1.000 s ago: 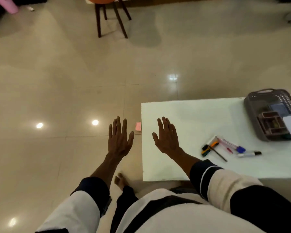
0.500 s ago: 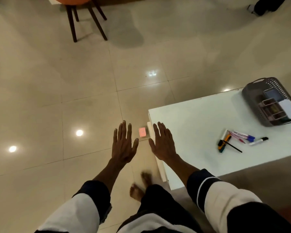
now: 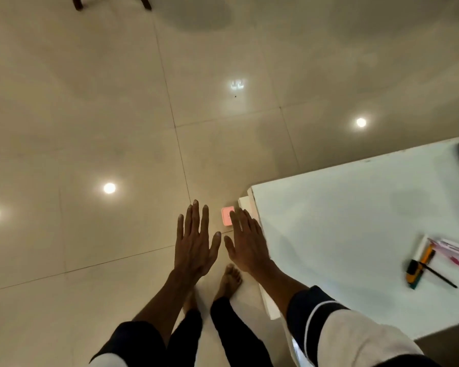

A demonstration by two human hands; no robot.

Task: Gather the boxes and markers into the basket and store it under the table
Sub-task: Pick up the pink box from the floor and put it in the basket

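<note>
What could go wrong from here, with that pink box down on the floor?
1. The pink box lies on the floor by the table corner, just ahead of the bare foot; a step forward could kick it under the table.
2. Bending for it puts the head near that corner.
3. The markers lie loose near the table's near edge; a sleeve could sweep them off.

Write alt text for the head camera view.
Both open hands, left hand and right hand, hover over a tiled floor above a small pink box beside a white table holding markers.
</note>
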